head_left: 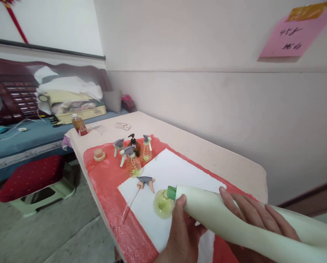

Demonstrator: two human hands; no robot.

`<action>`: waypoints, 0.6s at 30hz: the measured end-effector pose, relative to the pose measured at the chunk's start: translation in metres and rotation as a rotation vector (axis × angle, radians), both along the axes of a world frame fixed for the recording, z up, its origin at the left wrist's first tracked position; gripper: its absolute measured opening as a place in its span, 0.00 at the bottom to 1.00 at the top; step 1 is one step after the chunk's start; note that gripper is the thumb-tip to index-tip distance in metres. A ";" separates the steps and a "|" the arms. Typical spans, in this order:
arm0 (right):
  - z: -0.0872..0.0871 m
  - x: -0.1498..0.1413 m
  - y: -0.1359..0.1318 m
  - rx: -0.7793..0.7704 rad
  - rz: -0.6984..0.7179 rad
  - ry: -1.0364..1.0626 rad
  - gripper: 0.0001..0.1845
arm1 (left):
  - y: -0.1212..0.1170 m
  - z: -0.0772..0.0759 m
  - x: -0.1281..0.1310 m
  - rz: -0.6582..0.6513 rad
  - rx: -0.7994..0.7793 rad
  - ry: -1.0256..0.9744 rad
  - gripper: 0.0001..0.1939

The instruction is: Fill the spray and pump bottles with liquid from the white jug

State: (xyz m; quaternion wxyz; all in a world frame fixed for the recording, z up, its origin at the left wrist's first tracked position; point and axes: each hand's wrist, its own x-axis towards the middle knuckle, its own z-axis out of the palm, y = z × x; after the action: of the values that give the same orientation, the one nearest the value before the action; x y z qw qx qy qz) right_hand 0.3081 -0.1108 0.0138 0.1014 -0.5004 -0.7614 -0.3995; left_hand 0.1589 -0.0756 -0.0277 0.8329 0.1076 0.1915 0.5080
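A large pale green jug (207, 204) with a darker green mouth lies nearly level in the air, gripped by both hands. My left hand (184, 233) closes round its neck end from below, thumb on the side. Further back, my right hand (258, 213) wraps its fingers round the jug's handle part. The green mouth points left, at the opening of a round yellow-green clear bottle (163, 205) on the white sheet (180, 171); whether liquid flows is not visible. Beside that bottle lies a grey and peach trigger spray head (145, 181) with a clear tube.
Several spray bottles (133, 166) and a dark pump bottle (134, 144) stand on the red cover (97, 171). A peach cap (99, 155) sits at its left. A drink bottle (79, 125) is at the table's far corner. The wall runs along the right; a red-topped stool (34, 179) stands left.
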 end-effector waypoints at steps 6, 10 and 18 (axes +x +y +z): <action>-0.002 0.000 0.001 0.013 0.005 0.011 0.28 | 0.000 0.000 0.000 0.005 0.001 -0.003 0.34; 0.000 -0.001 0.001 0.006 -0.002 0.015 0.27 | 0.000 0.001 0.000 0.002 -0.003 0.012 0.35; -0.001 0.000 0.002 0.021 0.018 -0.001 0.27 | 0.000 0.000 0.000 0.002 0.015 -0.013 0.35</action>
State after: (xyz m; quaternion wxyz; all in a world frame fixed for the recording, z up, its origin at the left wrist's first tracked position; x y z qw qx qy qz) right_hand 0.3077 -0.1090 0.0130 0.1099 -0.4922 -0.7618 -0.4066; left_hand 0.1587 -0.0756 -0.0282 0.8327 0.1105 0.1823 0.5111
